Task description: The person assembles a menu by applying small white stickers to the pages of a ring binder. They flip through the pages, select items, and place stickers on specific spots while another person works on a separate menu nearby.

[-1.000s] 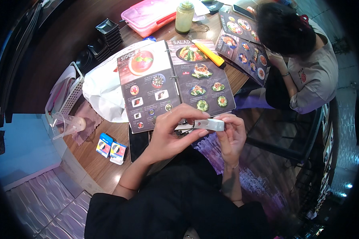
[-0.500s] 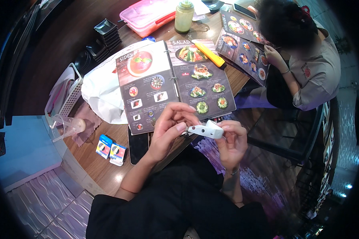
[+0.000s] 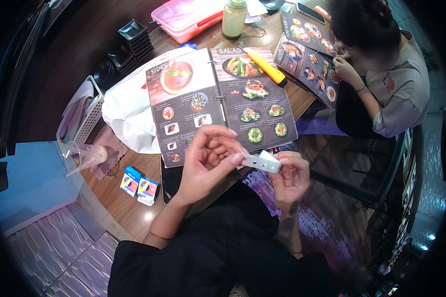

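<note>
Between my hands is a small roll of white strip point(image 3: 261, 161) with a row of dark round spots or holes along it. My right hand point(image 3: 289, 177) grips the coiled end between thumb and fingers. At the loose end, my left hand point(image 3: 203, 166) has its thumb and fingers closed on the strip. Just beyond lies an open ring-bound menu point(image 3: 186, 104) with food pictures. A yellow-handled cutter point(image 3: 265, 67) rests across its upper right page. Two small blue-and-white boxes point(image 3: 146, 188) stand on the table left of my left forearm.
A dark phone point(image 3: 169, 180) is partly under the menu. White bag point(image 3: 129, 116), clear cup on its side point(image 3: 89, 156), white basket point(image 3: 86, 109) and stacked black dishes point(image 3: 136, 42) are left. A squeeze bottle point(image 3: 234, 22) and pink-lidded box point(image 3: 188, 17) stand behind. Another person point(image 3: 399, 89) handles a second menu point(image 3: 312, 59).
The roll and both hands have shifted slightly right and down in view, and the strip is tilted differently. The other person's second hand now shows at their menu.
</note>
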`<state>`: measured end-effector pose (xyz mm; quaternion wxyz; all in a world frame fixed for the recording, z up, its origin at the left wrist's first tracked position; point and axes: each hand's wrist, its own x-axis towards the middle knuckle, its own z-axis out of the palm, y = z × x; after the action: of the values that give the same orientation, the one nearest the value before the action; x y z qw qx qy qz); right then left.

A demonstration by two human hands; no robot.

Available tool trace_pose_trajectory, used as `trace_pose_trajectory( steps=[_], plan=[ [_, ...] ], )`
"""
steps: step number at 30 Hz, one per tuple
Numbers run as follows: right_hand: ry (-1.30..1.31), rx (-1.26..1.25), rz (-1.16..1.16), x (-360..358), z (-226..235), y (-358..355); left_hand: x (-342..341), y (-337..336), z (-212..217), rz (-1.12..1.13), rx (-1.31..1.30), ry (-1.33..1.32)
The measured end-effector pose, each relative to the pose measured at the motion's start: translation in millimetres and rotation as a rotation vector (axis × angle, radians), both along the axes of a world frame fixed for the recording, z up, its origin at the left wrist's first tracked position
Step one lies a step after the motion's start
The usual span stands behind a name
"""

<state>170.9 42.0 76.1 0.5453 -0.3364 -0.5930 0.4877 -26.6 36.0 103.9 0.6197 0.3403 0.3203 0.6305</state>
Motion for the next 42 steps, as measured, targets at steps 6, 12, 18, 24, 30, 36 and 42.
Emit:
trace_pose_trajectory(
  steps=[6, 12, 18, 24, 30, 36, 42],
  plan=[
    [-0.047, -0.005, -0.050, -1, 9, 2, -5, 2, 0, -0.024, -0.137, -0.019],
    [-0.429, 0.643, -0.302, -1, 18, 19, -2, -7, 9, 0.126, 0.114, 0.301],
    [-0.504, 0.861, -0.372, 2, 22, 25, -4, -9, 10, 0.383, 0.519, 0.724],
    [-0.491, 0.880, -0.418, 2, 25, 24, -3, -11, 19, 0.449, 0.682, 0.868],
    [-0.445, 0.581, -0.286, 5, 38, 23, 0, -5, 14, 0.363, 0.434, 0.783],
    [-0.071, -0.117, -0.111, 15, 37, 5, 1, 9, 7, -0.149, -0.112, 0.139],
    [0.090, -0.060, -0.057, 25, 23, 10, 14, 8, 0, -0.323, -0.180, 0.006]
  ],
)
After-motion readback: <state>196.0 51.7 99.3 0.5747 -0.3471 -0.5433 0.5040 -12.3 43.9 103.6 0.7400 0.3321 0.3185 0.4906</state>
